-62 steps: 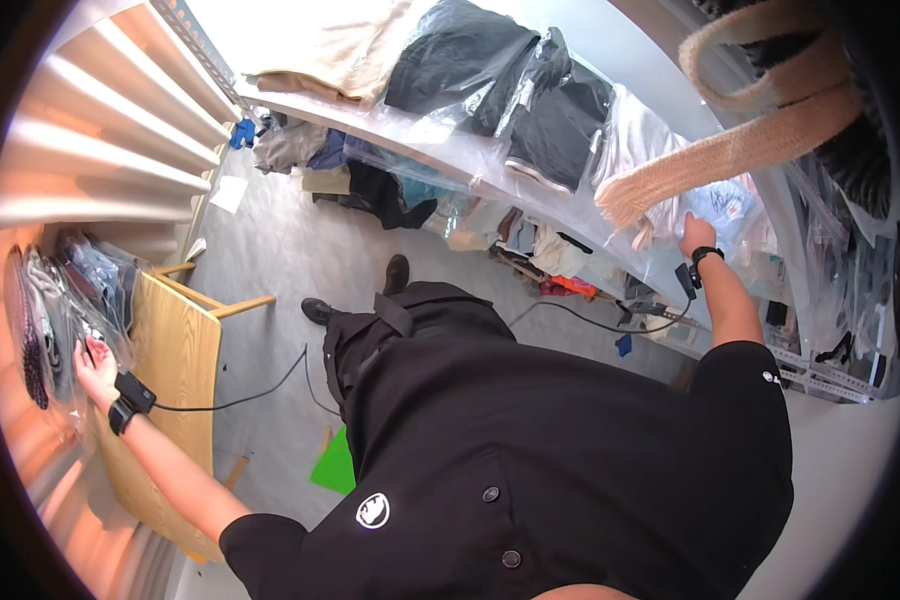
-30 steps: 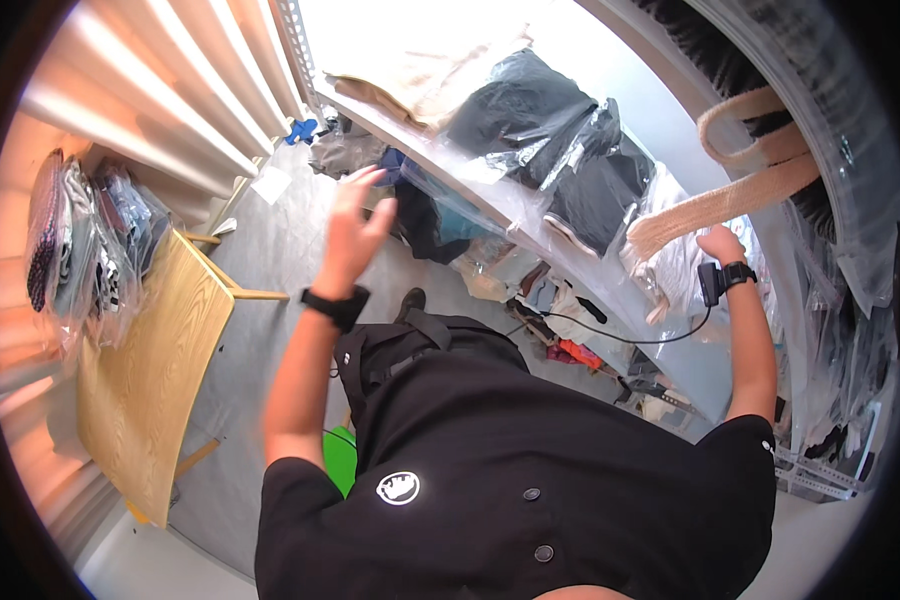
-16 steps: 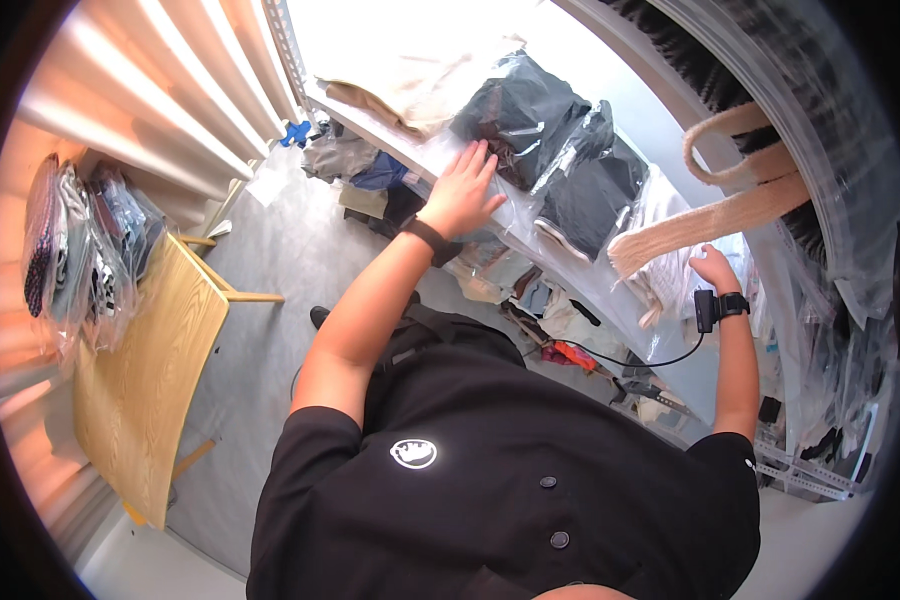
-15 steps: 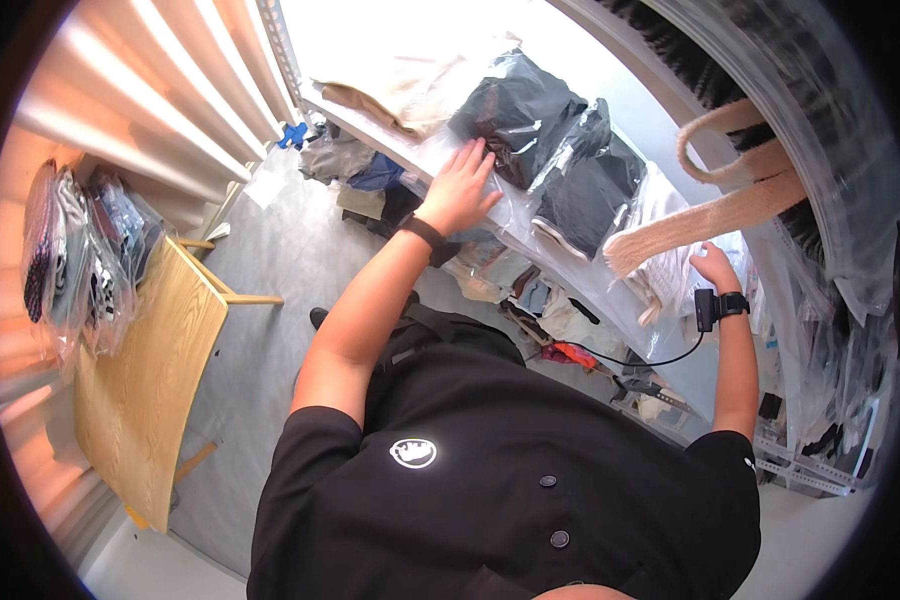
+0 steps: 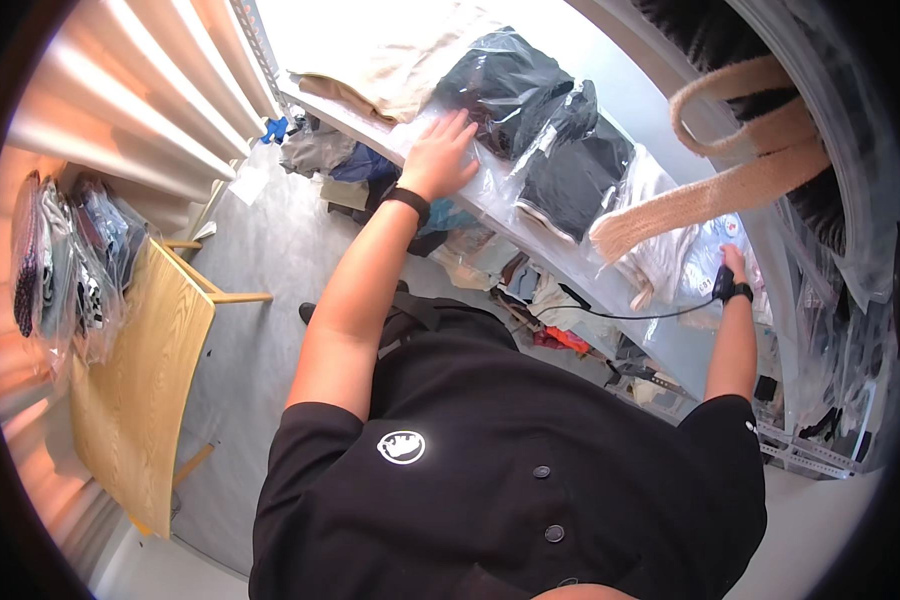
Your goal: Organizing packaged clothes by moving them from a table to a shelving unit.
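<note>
Right now, a dark garment in clear plastic (image 5: 500,85) lies on the white shelf (image 5: 358,126), the left hand (image 5: 435,155) open with fingers spread at its left edge, while farther right a light-blue bagged garment (image 5: 708,258) sits against the right hand (image 5: 734,264), whose fingers look curled, though whether they grip it I cannot tell. Between the hands lie a second dark bagged garment (image 5: 575,175) and a whitish one (image 5: 660,250), partly covered by a dangling peach-coloured strap (image 5: 715,195). Farther left, bagged clothes (image 5: 88,260) hang beside a wooden table (image 5: 135,380) and a pleated curtain (image 5: 135,125).
</note>
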Available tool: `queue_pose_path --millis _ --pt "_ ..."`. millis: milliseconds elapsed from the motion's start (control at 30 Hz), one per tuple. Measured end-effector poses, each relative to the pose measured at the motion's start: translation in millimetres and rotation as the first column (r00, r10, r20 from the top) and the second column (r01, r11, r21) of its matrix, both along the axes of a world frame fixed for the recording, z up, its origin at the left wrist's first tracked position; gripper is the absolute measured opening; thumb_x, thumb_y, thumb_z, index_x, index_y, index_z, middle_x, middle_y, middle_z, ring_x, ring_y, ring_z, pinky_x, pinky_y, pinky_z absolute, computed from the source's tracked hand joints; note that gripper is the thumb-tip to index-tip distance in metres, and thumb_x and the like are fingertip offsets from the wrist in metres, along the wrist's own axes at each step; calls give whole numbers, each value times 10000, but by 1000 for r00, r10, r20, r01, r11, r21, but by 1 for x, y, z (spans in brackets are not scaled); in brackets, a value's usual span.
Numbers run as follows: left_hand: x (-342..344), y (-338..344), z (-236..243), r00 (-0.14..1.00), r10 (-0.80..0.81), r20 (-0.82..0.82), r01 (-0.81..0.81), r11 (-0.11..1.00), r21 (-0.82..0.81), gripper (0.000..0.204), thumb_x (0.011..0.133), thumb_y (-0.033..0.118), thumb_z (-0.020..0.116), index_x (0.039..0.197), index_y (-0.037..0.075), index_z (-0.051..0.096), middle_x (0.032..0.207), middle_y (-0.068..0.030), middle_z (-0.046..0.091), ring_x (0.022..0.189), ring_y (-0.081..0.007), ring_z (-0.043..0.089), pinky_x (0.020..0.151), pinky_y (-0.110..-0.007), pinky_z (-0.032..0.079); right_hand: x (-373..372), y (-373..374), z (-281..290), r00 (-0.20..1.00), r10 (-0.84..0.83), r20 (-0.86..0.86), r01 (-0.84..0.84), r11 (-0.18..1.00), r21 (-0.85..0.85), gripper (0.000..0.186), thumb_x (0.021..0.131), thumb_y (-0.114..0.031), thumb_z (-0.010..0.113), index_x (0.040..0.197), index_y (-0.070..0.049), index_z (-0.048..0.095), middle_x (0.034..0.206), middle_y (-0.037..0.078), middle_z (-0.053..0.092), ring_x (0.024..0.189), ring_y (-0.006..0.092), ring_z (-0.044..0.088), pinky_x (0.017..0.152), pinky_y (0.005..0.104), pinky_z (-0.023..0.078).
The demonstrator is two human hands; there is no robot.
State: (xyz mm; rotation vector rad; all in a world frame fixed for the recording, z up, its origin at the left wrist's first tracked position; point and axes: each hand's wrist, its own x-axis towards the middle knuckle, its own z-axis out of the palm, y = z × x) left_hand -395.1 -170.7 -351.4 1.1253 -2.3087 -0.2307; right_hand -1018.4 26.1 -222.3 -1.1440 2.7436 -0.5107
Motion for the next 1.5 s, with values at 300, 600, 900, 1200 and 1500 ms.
queue_pose_path --millis 300,600,900,1200,1500 --pt "-3 2 6 999 -4 38 5 1000 -23 523 739 313 552 1185 58 452 1298 -143 367 1219 -252 329 1009 -359 254 6 -54 -35 919 92 384 -72 995 -66 520 708 -348 555 1093 -6 486 1027 85 545 907 181 523 745 260 398" --pt "-3 12 22 992 47 115 -65 985 162 527 746 314 546 1199 67 441 1306 -140 358 1224 -247 323 1016 -357 245 37 -90 -41 969 57 241 -158 891 425 400 699 -330 543 892 20 564 793 97 595 608 186 545 550 306 426" --pt "-11 4 16 990 40 138 -60 987 147 520 743 317 540 1193 75 447 1295 -130 374 1205 -247 346 1003 -364 266 92 -99 -23 797 -379 470 158 882 443 258 622 -340 555 633 -89 495 519 38 470 391 199 451 390 331 395" --pt "-4 10 8 1000 4 -12 -4 999 -50 532 750 319 530 1204 62 425 1284 -154 373 1192 -276 352 1004 -383 263 44 -76 -52 460 -283 842 293 943 157 493 720 -426 543 1016 -31 520 886 90 600 750 230 570 719 319 447" --pt "-10 5 23 982 4 187 -24 994 105 559 719 276 539 1210 41 412 1300 -187 326 1204 -328 314 1028 -408 204 17 -74 -72 541 -162 825 229 973 41 458 738 -324 516 1076 -15 496 1010 130 562 882 246 529 805 324 410"
